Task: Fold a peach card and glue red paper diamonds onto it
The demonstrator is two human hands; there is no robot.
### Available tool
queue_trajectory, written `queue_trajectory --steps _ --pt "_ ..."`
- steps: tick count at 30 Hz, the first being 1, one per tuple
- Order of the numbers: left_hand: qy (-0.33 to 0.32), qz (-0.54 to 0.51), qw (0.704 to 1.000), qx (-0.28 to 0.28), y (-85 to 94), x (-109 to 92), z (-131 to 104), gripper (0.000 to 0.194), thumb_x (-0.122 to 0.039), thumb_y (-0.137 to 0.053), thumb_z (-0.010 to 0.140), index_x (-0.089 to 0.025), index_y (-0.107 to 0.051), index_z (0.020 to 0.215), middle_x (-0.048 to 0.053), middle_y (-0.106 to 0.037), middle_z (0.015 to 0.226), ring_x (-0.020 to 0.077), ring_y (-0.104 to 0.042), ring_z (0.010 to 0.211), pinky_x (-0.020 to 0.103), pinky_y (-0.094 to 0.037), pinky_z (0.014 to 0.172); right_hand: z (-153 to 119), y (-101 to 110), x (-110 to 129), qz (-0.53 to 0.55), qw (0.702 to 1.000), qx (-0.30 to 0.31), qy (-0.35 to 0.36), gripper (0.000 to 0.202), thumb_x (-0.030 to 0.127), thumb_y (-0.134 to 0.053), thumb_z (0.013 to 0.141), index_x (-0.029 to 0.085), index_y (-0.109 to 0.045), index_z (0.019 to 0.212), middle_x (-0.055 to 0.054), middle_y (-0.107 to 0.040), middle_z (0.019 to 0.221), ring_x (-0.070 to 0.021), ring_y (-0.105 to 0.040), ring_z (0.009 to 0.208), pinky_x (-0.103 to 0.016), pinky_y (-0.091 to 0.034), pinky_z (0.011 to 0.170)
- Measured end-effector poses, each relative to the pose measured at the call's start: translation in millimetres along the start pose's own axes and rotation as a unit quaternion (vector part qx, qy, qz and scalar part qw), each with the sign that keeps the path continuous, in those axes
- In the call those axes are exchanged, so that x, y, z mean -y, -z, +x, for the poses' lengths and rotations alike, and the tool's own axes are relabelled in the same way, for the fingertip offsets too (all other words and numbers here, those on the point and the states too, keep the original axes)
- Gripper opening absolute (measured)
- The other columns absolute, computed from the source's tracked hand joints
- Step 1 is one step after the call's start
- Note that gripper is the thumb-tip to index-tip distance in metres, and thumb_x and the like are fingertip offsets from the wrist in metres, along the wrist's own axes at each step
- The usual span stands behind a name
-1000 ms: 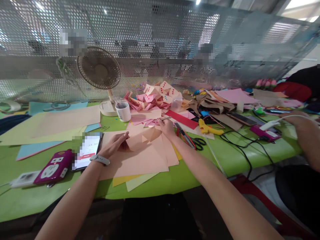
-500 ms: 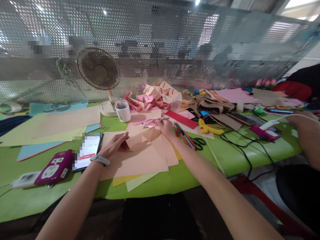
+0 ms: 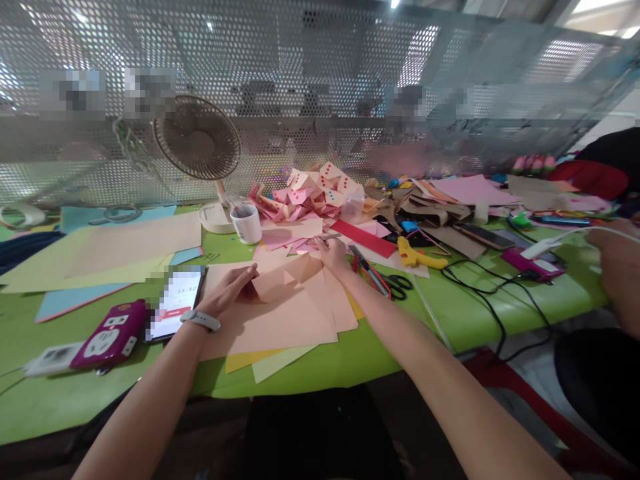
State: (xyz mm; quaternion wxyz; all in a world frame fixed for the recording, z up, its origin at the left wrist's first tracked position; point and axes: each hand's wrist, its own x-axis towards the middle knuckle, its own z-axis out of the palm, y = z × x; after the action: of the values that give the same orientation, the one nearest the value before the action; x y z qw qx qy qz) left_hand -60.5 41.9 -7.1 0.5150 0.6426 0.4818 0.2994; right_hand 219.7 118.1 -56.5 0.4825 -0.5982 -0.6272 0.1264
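Sheets of peach paper (image 3: 280, 327) lie in front of me, and a folded peach piece (image 3: 303, 268) rises from the top one. My left hand (image 3: 231, 287), with a pale band on its wrist, rests at the left side of the sheets. Its fingers are stretched out and touch the paper; shadow hides the thumb. At the far edge of the folded piece, my right hand (image 3: 331, 257) is closed in a pinch on a thin grey tool (image 3: 330, 237), whose kind is too small to tell. Just right of that hand lie a red and grey cutter (image 3: 370, 271) and black-handled scissors (image 3: 399, 287).
A fan (image 3: 197, 137) and a white cup (image 3: 246, 223) stand behind. Folded pink paper shapes (image 3: 315, 190) are heaped at the back. A phone (image 3: 175, 303) and purple power strip (image 3: 107, 337) lie left; a yellow glue gun (image 3: 420, 255) and another person's arm (image 3: 617, 267) are right.
Both my hands and the peach paper stay almost exactly where they were. At the far right, the other person's arm has shifted slightly.
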Motion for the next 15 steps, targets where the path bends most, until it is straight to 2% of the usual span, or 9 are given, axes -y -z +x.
queue_trajectory --steps 8,15 --pt "0.002 0.010 1.000 -0.005 0.6 1.8 0.9 0.062 -0.077 -0.049 0.075 -0.015 -0.058 0.072 0.002 -0.056 0.060 0.0164 -0.052 0.056 0.026 -0.041 0.053 0.2 0.0 -4.8 0.016 1.000 -0.017 -0.016 0.031 0.042 -0.051 0.093 0.018 -0.072 0.090 -0.011 -0.076 0.091 -0.0246 -0.071 0.093 -0.032 -0.053 0.084" --pt "-0.012 0.008 1.000 0.006 2.9 5.9 1.9 0.058 -0.072 -0.045 0.082 -0.016 -0.059 0.074 0.003 -0.059 0.063 0.0168 -0.053 0.058 0.027 -0.041 0.054 -0.2 11.6 6.6 0.038 0.998 -0.037 -0.019 0.036 0.047 -0.052 0.091 0.017 -0.071 0.086 -0.013 -0.076 0.089 -0.0266 -0.071 0.093 -0.034 -0.053 0.083"
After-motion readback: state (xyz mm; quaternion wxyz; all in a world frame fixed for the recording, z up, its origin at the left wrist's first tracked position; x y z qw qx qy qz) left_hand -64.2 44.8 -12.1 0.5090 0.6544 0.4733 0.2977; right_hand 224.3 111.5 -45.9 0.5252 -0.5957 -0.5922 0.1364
